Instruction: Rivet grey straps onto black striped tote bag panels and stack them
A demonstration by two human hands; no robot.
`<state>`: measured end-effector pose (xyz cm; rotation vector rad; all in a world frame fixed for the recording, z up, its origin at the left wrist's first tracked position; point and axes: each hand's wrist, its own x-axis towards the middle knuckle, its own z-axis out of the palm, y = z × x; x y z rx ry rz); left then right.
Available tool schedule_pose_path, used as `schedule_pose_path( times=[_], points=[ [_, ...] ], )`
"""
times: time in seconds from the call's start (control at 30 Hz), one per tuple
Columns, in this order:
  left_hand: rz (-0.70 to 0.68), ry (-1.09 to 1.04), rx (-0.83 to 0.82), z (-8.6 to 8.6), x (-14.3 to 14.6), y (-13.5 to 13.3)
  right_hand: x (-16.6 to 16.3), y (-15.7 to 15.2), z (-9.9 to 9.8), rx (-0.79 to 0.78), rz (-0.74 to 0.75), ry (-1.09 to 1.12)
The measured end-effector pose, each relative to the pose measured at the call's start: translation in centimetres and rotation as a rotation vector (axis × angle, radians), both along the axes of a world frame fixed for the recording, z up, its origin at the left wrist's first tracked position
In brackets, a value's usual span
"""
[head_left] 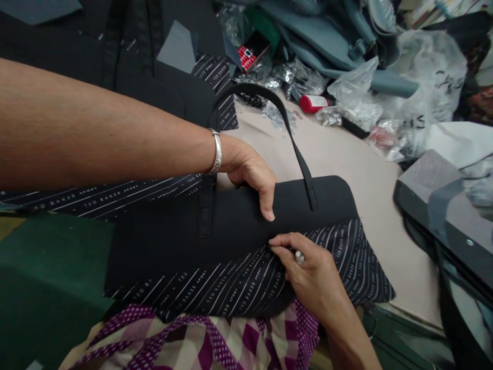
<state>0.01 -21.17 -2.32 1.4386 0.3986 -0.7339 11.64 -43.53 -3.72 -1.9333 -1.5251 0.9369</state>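
A black bag panel [215, 226] with a looped black handle [292, 133] lies across my lap and the table. Striped black lining cloth [239, 282] with white lettering sticks out below it. My left hand [252, 174], a silver bangle on its wrist, grips the panel's top edge with the thumb pressing down on the front. My right hand [308, 267] is closed in a pinch at the seam where panel and lining meet, holding a small silvery tool that I cannot make out.
More striped cloth [96, 198] and black fabric pieces [115, 61] lie at the left. Plastic bags of metal fittings [354, 97], a red-capped tube [314, 103], a red box [252, 51] and grey-blue bags [323, 36] crowd the back. Dark grey panels [442, 205] are stacked right.
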Motion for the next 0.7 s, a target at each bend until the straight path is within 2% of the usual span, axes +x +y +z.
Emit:
schedule_pose_path(
  times=[0.1,0.23,0.4,0.57,0.7],
  points=[
    [-0.013,0.172,-0.172,-0.3,0.1,-0.2,-0.1,-0.1,-0.2,0.049,0.045,-0.04],
    [0.043,0.199,-0.168,-0.3,0.0,-0.3,-0.3,0.2,-0.3,0.089,0.062,-0.079],
    [0.035,0.173,-0.176,-0.5,0.0,-0.3,-0.4,0.8,-0.3,0.03,-0.055,-0.229],
    [0.023,0.196,-0.195,-0.8,0.0,-0.1,-0.7,0.9,-0.6,0.072,-0.046,-0.342],
    [0.064,0.205,-0.19,-1.0,0.0,-0.2,-1.1,0.7,-1.0,0.083,-0.083,-0.355]
  ],
)
